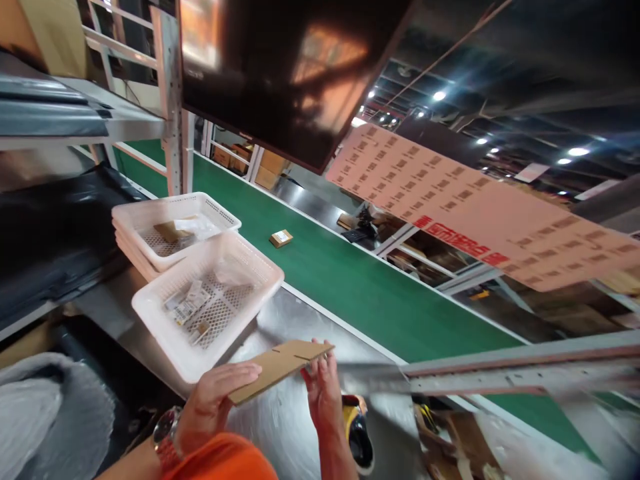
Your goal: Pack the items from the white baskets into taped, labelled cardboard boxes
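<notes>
A flattened cardboard box [280, 365] with slits along its upper edge is held tilted above the metal table [273, 433]. My left hand [217, 397] grips its left end, thumb along the top. At the other end, the fingers of my right hand [321, 383] hold the lower right edge, partly hidden by the board. Just right of my right wrist lies a yellow and black object [357, 437] whose kind I cannot make out. To the left, a white plastic basket [150, 320] contains small bagged, labelled items [189, 303].
Another white basket [123, 217] sits on a stack behind. A green conveyor belt [340, 287] crosses beyond the table, carrying a small labelled carton [281, 238]. Overhead hang a dark monitor [270, 73] and a barcode board [450, 193]. A metal rail [500, 373] stands at right.
</notes>
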The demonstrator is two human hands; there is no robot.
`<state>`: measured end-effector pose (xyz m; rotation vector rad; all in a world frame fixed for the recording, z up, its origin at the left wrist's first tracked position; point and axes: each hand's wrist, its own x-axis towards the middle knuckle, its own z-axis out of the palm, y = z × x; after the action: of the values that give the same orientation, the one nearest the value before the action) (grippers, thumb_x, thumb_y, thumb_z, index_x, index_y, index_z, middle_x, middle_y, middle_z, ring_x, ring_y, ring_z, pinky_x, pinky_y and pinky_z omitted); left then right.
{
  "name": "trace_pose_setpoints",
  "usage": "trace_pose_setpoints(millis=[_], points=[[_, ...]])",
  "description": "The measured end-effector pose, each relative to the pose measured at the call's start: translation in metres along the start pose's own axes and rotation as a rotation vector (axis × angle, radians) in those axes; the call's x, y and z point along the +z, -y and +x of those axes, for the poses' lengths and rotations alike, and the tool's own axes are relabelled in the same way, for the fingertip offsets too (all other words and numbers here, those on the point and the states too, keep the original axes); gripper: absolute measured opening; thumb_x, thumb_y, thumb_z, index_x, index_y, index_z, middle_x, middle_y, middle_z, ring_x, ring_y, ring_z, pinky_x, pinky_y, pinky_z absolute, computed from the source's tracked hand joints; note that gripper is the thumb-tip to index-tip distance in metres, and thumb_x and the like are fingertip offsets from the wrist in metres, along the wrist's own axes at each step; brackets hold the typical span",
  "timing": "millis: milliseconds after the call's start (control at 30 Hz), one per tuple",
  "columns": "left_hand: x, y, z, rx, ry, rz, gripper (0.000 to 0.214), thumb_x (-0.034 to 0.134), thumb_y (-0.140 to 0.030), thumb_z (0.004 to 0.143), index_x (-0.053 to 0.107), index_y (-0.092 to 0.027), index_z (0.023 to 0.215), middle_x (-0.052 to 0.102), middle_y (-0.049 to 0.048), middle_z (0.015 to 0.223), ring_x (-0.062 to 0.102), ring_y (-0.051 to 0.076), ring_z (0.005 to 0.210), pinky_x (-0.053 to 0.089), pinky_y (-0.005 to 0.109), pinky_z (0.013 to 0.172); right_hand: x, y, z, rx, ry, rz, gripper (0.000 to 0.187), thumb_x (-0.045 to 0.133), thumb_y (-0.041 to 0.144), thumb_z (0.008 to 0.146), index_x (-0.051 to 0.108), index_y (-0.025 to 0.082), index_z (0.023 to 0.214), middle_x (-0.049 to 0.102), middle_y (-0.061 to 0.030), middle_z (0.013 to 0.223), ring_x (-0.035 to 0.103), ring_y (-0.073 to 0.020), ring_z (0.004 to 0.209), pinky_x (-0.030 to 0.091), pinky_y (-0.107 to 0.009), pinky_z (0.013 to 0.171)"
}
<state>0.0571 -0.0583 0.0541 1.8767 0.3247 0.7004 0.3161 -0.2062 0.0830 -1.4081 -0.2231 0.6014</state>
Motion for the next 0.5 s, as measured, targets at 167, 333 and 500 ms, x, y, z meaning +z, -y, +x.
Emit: trace_pose_setpoints(millis=[167,333,500], points=[[0.089,0.011,0.019,-0.110,-0.006,-0.075,0.038,0.059,-0.050,0.111,0.090,-0.036,0.127,0.090,0.0079,0.133,0.081,0.032,0.134,0.062,0.060,0.127,-0.111,-0.031,0.013,-0.016,0.023,-0.077,0.087,0.078,0.087,0.086,0.068,0.036,0.156,0.065,-0.0125,0.173,0.053,-0.0368,0.167,0.054,-0.059,0.128],[0.178,0.041,0.029,-0.511,-0.152,0.056,0.039,0.074,-0.058,0.092,0.087,-0.026,0.108,0.090,0.0120,0.127,0.081,0.035,0.129,0.063,0.056,0.121,-0.174,-0.096,0.019,0.084,-0.044,-0.295,0.093,0.082,0.093,0.071,0.071,0.026,0.135,0.075,-0.0191,0.155,0.065,-0.0383,0.152,0.044,-0.054,0.136],[0.211,0.055,0.021,-0.716,-0.218,0.053,0.052,0.071,-0.065,0.089,0.086,-0.021,0.112,0.090,0.0147,0.129,0.085,0.035,0.113,0.067,0.054,0.110,-0.200,-0.127,0.007,0.170,-0.033,-0.281,0.091,0.080,0.092,0.067,0.071,0.028,0.131,0.075,-0.0171,0.151,0.063,-0.0403,0.154,0.046,-0.053,0.133]])
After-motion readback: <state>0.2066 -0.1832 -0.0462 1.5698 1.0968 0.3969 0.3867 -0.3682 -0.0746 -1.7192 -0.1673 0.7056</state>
